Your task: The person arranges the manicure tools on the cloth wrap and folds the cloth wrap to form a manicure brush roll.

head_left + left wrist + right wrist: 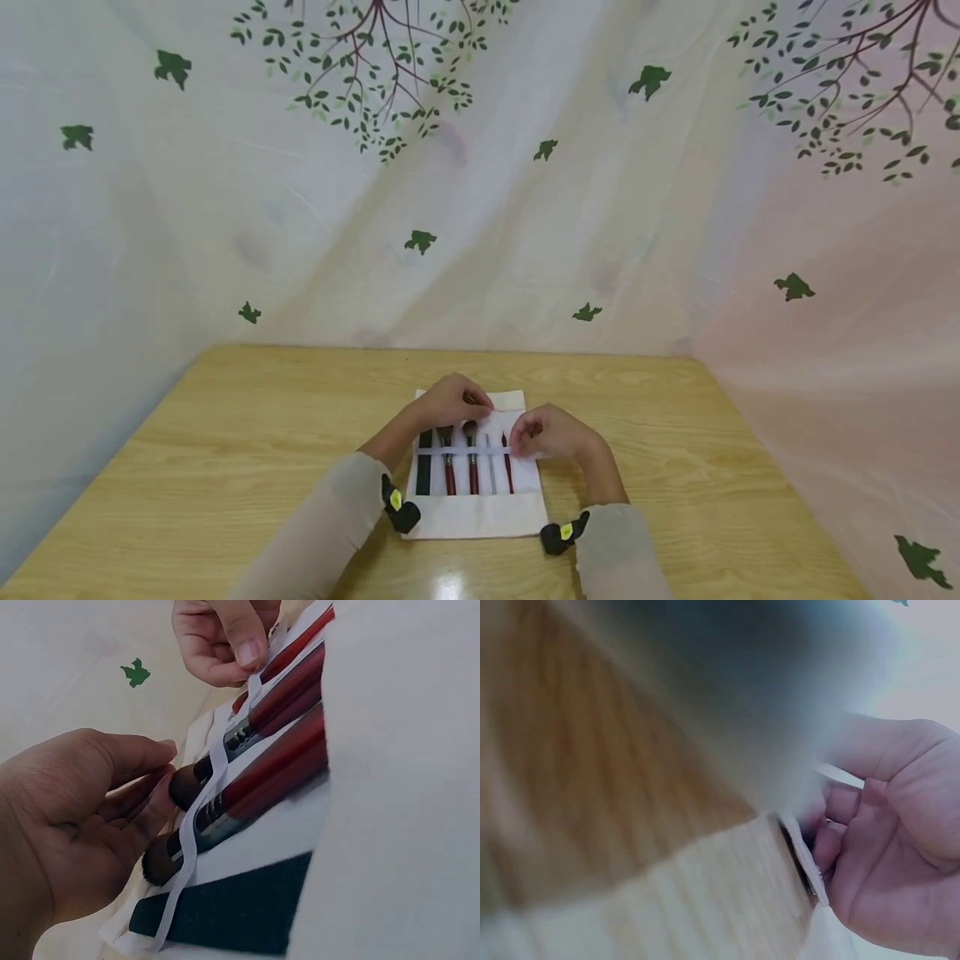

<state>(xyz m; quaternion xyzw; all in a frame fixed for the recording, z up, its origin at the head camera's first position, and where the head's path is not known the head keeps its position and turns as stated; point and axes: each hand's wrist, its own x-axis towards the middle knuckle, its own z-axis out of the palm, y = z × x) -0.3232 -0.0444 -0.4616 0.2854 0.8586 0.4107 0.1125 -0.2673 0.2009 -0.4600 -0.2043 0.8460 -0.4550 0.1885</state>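
Note:
A white cloth brush roll (480,518) lies unfolded on the table, its lower pocket holding the tools' ends. Under its white elastic band (217,761) sit a dark green flat strip (225,909), two red-handled makeup brushes (262,776), a thin pale stick (491,467) and a slim red brush (507,471). My left hand (453,400) hovers over the roll's upper part, thumb and fingers bent close together by the brush heads; I cannot tell whether they pinch anything. At the right edge, my right hand (555,433) pinches the elastic band beside the slim brush.
The roll is on a light wooden table (247,417). Behind and around it hangs a pale curtain (480,208) printed with leaves and birds. Black wrist cameras (401,508) are strapped over both sleeves, close to the roll's lower corners.

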